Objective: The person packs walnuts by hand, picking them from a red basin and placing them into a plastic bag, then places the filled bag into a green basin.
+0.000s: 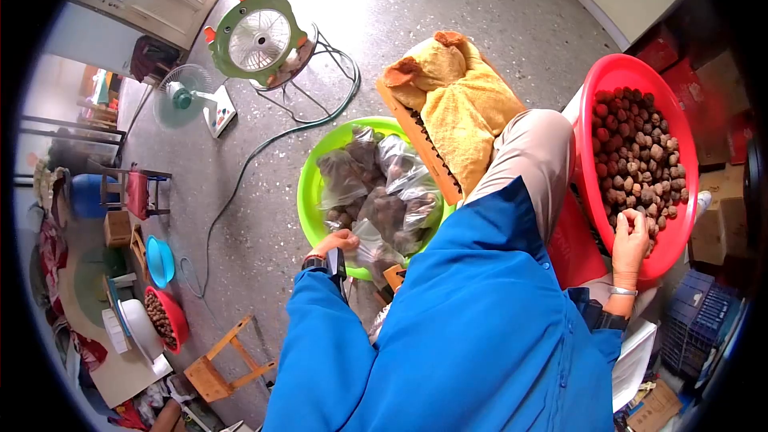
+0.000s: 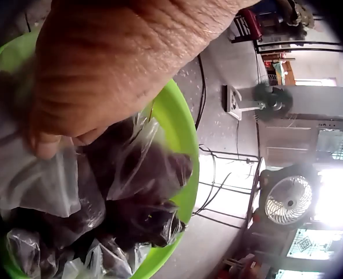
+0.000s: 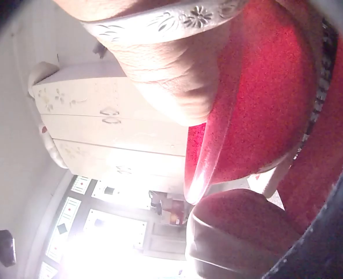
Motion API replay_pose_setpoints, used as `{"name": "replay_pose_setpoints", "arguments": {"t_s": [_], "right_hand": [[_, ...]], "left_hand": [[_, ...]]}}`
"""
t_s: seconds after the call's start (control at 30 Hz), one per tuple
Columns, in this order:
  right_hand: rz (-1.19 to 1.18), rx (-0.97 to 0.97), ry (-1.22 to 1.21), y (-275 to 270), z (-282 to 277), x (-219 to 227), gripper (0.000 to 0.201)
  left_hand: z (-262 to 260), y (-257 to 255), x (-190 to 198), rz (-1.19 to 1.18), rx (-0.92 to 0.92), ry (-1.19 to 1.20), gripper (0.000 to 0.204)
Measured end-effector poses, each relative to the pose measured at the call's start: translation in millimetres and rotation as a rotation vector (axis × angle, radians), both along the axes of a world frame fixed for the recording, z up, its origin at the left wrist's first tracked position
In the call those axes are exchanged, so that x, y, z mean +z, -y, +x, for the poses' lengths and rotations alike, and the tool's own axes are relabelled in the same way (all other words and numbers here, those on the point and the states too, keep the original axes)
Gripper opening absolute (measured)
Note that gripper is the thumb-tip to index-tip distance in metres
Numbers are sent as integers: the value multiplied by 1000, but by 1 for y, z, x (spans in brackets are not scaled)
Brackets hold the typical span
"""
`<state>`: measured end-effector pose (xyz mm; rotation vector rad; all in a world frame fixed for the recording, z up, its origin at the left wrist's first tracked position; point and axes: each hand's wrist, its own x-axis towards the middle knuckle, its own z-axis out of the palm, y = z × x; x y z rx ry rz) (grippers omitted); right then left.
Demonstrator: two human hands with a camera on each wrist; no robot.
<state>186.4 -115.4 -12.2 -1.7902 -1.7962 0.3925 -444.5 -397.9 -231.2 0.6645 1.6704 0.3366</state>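
My left hand (image 1: 339, 243) pinches the top of a clear plastic bag (image 1: 373, 248) at the near edge of a green basin (image 1: 307, 192); in the left wrist view the hand (image 2: 107, 70) has the bag's plastic (image 2: 35, 180) under its thumb and fingers. Several filled bags (image 1: 382, 212) with dark round contents lie in that basin. On the right, my right hand (image 1: 630, 244) is over the near part of a red basin (image 1: 590, 168) of brown, walnut-like balls (image 1: 640, 152), its fingers bent; whether they hold one is unclear. In the right wrist view its fingertips are hidden.
A yellow cloth (image 1: 464, 116) lies over a wooden piece (image 1: 438, 156) between the basins. Two fans, one green-framed (image 1: 260, 38) and one on a white base (image 1: 220, 110), stand ahead with a hose. A wooden stool (image 1: 210, 378) and a smaller red basin (image 1: 178, 322) are at the left.
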Motion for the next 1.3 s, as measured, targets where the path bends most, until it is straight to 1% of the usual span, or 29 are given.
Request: {"name": "replay_pose_setpoints", "arguments": {"t_s": [0.07, 0.13, 0.17, 0.2, 0.27, 0.3, 0.33, 0.4, 0.43, 0.47, 0.53, 0.57, 0.6, 0.63, 0.67, 0.73, 0.77, 0.87, 0.9, 0.93, 0.97, 1.0, 1.03, 1.1, 1.13, 1.2, 1.3], "right_hand": [[3, -1, -1, -1, 4, -5, 9], [6, -3, -2, -1, 4, -5, 9], [4, 0, -8, -1, 4, -5, 9], [3, 4, -16, -1, 3, -4, 8], [-20, -9, -5, 0, 1, -1, 9], [-43, -22, 4, 0, 1, 0, 9], [-44, -25, 6, 0, 2, -1, 9], [-32, -12, -11, 0, 4, -4, 9], [-33, -13, -10, -1, 5, -6, 9], [-31, -14, 3, -1, 6, -7, 9], [-29, -16, 14, -1, 7, -7, 9], [-29, -17, 9, -1, 6, -7, 9], [-29, -18, 4, 0, 5, -6, 9], [-31, -20, 3, 0, 5, -5, 9], [-43, -23, 7, 0, 4, -4, 9], [-56, -27, 9, 1, 3, -4, 9], [-47, -25, -1, 1, 3, -4, 9], [-47, -25, -21, 2, -3, 1, 9], [-55, -25, -32, 3, -4, 3, 9], [-55, -25, -32, 2, -2, 1, 9], [-28, -16, -16, 1, 0, -2, 9], [-1, -8, 0, 1, 0, -2, 9], [-2, -10, -1, 2, -1, -2, 9], [-23, -11, -18, 2, -2, 0, 10], [-24, -11, -18, 2, -2, 1, 10], [-29, -20, -9, 2, -3, 1, 10], [-37, -22, -30, 3, -6, 4, 9]], "left_hand": [[7, -9, -2, -6, -34, -1, 36], [19, -27, 13, -35, -95, -92, 34], [15, -21, -20, 43, -65, -63, 31], [19, -21, -33, 42, -65, -62, 31], [34, -27, -52, 170, -78, -396, 29], [44, -37, -35, 204, -65, -490, 28], [51, -44, -27, 204, -67, -487, 28], [58, -48, -20, 176, 63, -439, 27], [60, -49, -18, 202, 62, -451, 26], [60, -47, -19, 201, 59, -449, 26], [52, -37, -29, 277, 167, -429, 25], [46, -31, -36, 276, 165, -430, 25], [37, -22, -48, 210, 183, -481, 26], [31, -14, -52, 143, 200, -532, 27], [25, -5, -56, 142, 198, -534, 27], [13, 14, -56, 60, 269, -512, 31], [-4, 36, -101, 79, 224, -595, 32], [-8, 50, -103, 53, 202, -654, 33], [-11, 53, -104, 37, 152, -681, 32], [-6, 49, -89, 37, 151, -681, 32], [-2, 47, -72, 7, 184, -628, 30], [-4, 51, -72, -24, 215, -577, 29], [-7, 52, -73, -24, 214, -577, 29], [-14, 54, -71, -109, 168, -788, 35], [-14, 55, -71, -109, 167, -787, 35], [-15, 59, -67, -144, 220, -867, 36], [-11, 58, -66, -127, 208, -815, 36]]}}
